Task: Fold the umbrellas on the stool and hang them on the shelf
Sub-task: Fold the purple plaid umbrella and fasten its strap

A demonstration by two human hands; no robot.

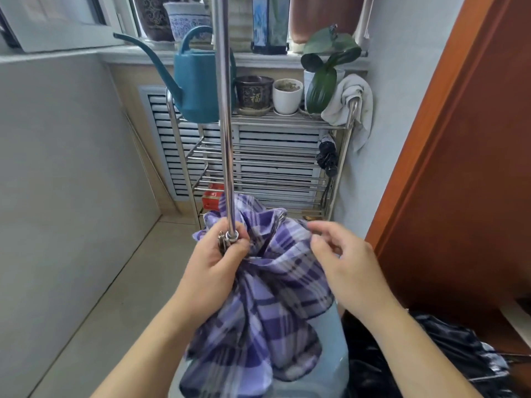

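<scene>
Shelf [258, 122] pot [254, 91] reads "福"; left hand [218, 254] grips plaid umbrella [267, 297].

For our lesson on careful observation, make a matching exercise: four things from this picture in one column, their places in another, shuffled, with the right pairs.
Things:
1. purple plaid umbrella
2. black folded umbrella
3. teal watering can
4. white cloth

Places:
A. draped over the shelf's right post
B. on the shelf's top tier, left
C. held in the left hand
D. hanging at the shelf's right side

Pairs: 1-C, 2-D, 3-B, 4-A
</scene>
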